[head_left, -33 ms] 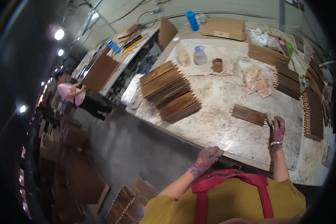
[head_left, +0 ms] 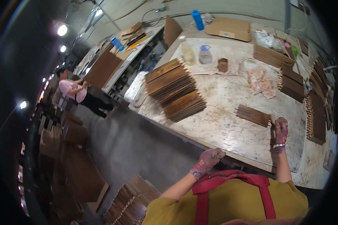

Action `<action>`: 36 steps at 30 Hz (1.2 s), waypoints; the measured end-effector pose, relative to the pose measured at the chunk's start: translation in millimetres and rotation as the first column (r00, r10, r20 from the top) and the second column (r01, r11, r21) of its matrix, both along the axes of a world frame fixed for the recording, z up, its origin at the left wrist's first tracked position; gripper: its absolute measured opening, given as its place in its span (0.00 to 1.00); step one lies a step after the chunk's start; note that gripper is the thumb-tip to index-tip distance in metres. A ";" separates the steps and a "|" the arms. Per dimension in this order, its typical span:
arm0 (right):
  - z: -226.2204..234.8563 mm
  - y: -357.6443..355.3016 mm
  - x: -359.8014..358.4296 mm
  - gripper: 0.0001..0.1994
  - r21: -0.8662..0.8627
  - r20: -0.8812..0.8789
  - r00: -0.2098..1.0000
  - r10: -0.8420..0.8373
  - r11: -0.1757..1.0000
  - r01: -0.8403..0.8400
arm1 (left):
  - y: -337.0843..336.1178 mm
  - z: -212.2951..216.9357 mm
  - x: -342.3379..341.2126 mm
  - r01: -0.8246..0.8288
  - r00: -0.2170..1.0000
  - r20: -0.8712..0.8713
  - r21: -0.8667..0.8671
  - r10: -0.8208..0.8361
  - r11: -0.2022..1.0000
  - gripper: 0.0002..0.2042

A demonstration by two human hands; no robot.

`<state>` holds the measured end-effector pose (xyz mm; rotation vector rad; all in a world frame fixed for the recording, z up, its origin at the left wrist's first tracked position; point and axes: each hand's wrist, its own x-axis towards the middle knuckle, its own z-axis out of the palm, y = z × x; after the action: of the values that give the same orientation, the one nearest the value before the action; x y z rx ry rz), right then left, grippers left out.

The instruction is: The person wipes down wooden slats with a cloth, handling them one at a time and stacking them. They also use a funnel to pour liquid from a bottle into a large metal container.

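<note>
My left hand [head_left: 209,160], in a dirty pink patterned glove, is closed in a fist just over the front edge of the worktable [head_left: 229,138]. Its curled fingers hide whatever may be inside. Further right, my right hand [head_left: 281,131] wears a matching glove and a pale band at the wrist. Its fingers are bent round something thin that I cannot make out. A small pale piece [head_left: 272,118] shows beside the fingertips, at the right end of a short stack of dark brown boards [head_left: 252,115]. A larger stack of brown boards [head_left: 176,92] lies to the left.
At the back stand a yellowish bottle [head_left: 188,52], a clear jug with a blue lid [head_left: 205,56] and a brown jar [head_left: 222,65]. A stained cloth [head_left: 261,82] lies nearer the right-hand boards [head_left: 315,116]. A person in pink [head_left: 73,90] stands beyond the aisle at left.
The whole view has shifted slightly, with the table's things a little further right. Both hands keep nearly the same pose and place.
</note>
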<state>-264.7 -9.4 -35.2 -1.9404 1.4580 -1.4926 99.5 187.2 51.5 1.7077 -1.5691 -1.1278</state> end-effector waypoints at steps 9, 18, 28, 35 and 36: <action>101.0 126.2 294.7 0.07 0.245 -0.271 0.551 0.789 0.610 -0.753 | 107.2 -39.0 125.7 -0.005 0.977 0.203 -0.258 0.059 0.966 0.17; 76.8 187.7 500.7 0.16 0.459 -0.315 0.044 0.948 0.193 -0.867 | 274.6 -144.2 338.6 -0.331 0.883 0.334 -0.057 0.330 0.942 0.14; 27.5 174.6 659.7 0.18 0.588 -0.324 -0.200 0.925 0.031 -0.808 | 492.9 -358.5 417.5 -0.696 0.630 0.253 0.602 0.734 0.390 0.22; 47.1 158.2 780.1 0.10 0.599 -0.241 -0.204 0.949 -0.019 -0.801 | 428.2 -335.0 520.6 -0.670 0.652 0.222 0.616 0.724 0.414 0.18; 43.3 155.5 793.0 0.12 0.601 -0.219 -0.230 0.948 -0.054 -0.797 | 413.7 -332.3 547.8 -0.665 0.668 0.203 0.596 0.716 0.451 0.17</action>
<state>528.3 146.1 8.2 -2.3541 -0.1696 0.1622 647.3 600.9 -280.8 2.3650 -0.2470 -1.2820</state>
